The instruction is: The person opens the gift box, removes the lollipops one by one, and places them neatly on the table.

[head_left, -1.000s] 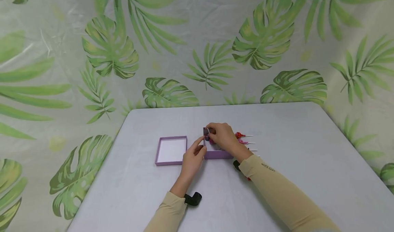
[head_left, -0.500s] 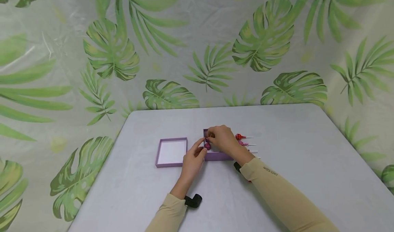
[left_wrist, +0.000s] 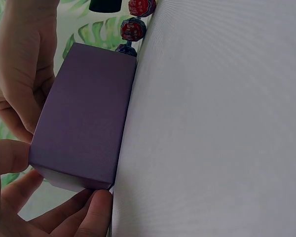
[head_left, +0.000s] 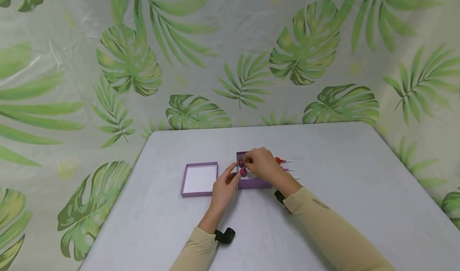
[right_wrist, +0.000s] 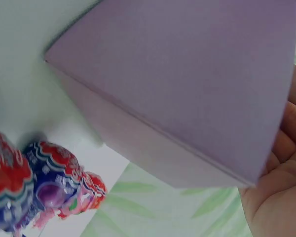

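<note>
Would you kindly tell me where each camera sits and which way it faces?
Head: worn on the head, facing forward and down at the box, lid and table; sleeves, left hand and right hand show.
Left wrist: on that wrist, facing the box's side; both hands show at the left.
Right wrist: on that wrist, facing the box and lollipops; right hand shows lower right.
Both wrist views show the box and lollipops.

**Open-topped purple cardboard box (head_left: 254, 183), sitting upright**

The left hand's (head_left: 225, 186) fingers touch its left end. Inside, a round dark-wrapped lollipop (head_left: 241, 164) and a round pink-wrapped lollipop (head_left: 243, 172) lie just beside the right hand's (head_left: 263, 165) fingertips; any pinch is hidden. Left of the left fingers, a shallow square purple-rimmed lid (head_left: 199, 179) shows its white inside. Right of the right fingers lie shiny-wrapped lollipops (right_wrist: 54, 173), white sticks pointing right.
</note>
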A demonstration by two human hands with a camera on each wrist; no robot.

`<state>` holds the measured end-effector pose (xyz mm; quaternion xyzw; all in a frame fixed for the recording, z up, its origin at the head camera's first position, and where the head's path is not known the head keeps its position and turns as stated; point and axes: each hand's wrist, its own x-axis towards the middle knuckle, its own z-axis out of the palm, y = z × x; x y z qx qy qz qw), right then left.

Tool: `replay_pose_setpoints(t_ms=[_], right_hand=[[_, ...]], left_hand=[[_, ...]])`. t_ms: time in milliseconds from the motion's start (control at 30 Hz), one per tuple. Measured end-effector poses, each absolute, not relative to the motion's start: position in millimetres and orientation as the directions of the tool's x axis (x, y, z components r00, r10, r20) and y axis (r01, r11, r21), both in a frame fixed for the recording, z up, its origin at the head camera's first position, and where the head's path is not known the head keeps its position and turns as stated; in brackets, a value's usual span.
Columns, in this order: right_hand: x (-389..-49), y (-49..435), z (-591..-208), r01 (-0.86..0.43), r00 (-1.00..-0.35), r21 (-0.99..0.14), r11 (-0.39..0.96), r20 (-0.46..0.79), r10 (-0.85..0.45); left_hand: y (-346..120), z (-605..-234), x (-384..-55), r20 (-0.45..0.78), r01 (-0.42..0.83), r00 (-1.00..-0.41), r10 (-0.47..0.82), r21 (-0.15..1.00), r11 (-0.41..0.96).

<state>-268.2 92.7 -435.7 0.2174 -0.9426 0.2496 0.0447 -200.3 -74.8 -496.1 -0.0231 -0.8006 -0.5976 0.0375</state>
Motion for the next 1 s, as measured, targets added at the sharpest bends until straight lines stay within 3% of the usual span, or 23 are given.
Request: replay_pose_setpoints(t_ms=[467,1000], right_hand=[[-252,109,-418,-0.43,-0.903,-0.508,0.747,0.239,-0.357],[-234,141,-389,-0.461,-0.878,-0.531,0.711,0.39,-0.278]], left_hand=[[-73,-494,-197,0.087,0.08,-0.996,-0.011,0.956,0.284],[-74,-494,-197,0.105,0.101,-0.994,-0.003,0.958,0.269]])
